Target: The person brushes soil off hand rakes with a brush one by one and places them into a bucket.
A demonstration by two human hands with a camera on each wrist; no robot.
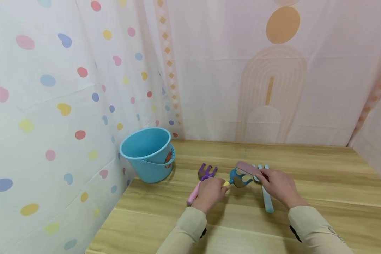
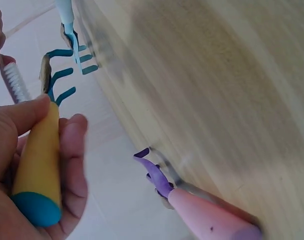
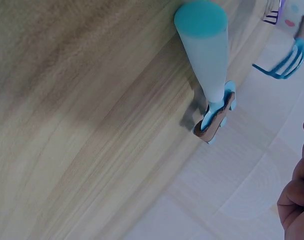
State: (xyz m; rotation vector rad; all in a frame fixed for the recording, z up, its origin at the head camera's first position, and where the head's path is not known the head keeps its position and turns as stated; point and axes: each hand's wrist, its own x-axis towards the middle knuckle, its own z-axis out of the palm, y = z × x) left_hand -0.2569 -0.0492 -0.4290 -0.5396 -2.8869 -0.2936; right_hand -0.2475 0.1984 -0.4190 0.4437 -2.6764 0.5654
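Observation:
My left hand (image 1: 210,193) grips the yellow handle of a blue garden hand rake (image 2: 37,160), held above the table with its tines to the right. Something brown covers part of the rake's head. In my right hand (image 1: 280,186) is a pink brush (image 1: 248,168), its back upward over the blue rake's tines. Pale bristles show on the brush in the left wrist view. Beside my left hand lies a purple rake with a pink handle (image 2: 207,215). A light-blue rake (image 3: 207,65), also brown at its head, lies below my right hand.
A light-blue bucket (image 1: 152,171) with its handle hanging down stands at the table's back left. The wooden table (image 1: 330,176) meets a patterned curtain (image 1: 209,88) behind and a dotted one (image 1: 66,151) on the left.

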